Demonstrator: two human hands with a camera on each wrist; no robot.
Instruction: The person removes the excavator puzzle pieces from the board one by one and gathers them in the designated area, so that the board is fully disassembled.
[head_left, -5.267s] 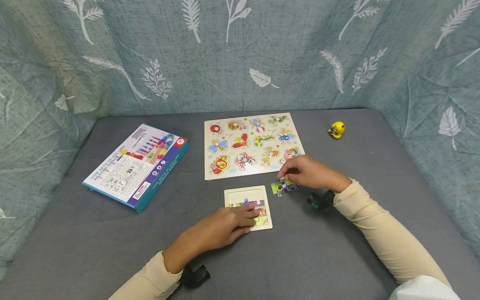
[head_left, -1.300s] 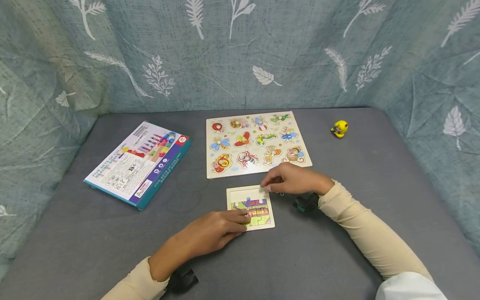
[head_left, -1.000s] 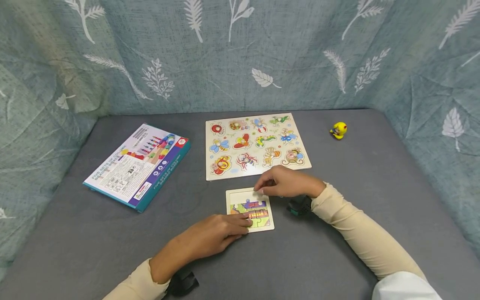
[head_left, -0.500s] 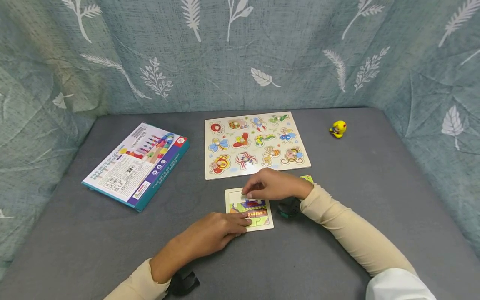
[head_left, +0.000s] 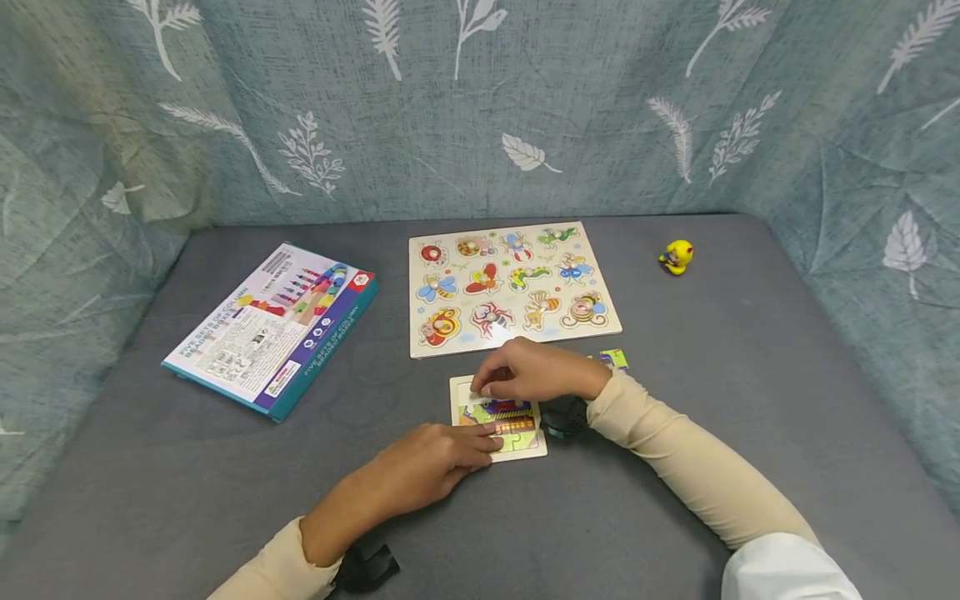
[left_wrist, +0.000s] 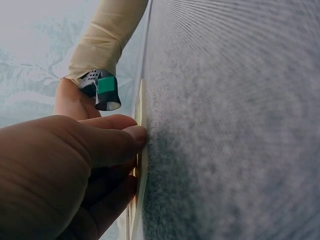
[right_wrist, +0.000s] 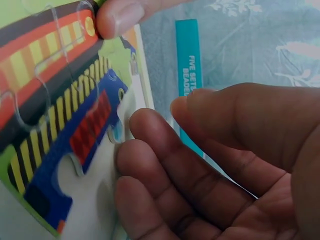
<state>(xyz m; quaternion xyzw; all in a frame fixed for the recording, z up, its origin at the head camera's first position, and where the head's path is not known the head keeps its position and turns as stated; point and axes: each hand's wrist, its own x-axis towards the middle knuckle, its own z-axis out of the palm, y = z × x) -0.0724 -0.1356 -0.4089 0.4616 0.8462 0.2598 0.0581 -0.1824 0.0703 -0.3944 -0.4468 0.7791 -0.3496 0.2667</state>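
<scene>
- Head view: "FIVE SETS OF COLUMN BEADED BOXES" box (head_left: 270, 333), ten o'clock from puzzle tray (head_left: 525, 454).
- Insect board (head_left: 502, 302): twelve o'clock.
- Left hand (head_left: 435, 462) rests on tray, fingers extended; right hand (head_left: 532, 369) hides its one-o'clock corner, grip unclear.

Tabletop (head_left: 600, 521): flat, dark grey, cloth-textured. Left side, a flat rectangular white, purple and teal printed box (head_left: 262, 333), lying aslant. Far middle, a broad pale wooden board with colourful insect shapes (head_left: 510, 279). Just nearer, apart from it, a small square pale wooden puzzle tray (head_left: 454, 408). To its right, green-and-purple jigsaw pieces (head_left: 614, 359), partly hidden. Far right, well apart, a small yellow toy figure (head_left: 678, 256).
</scene>
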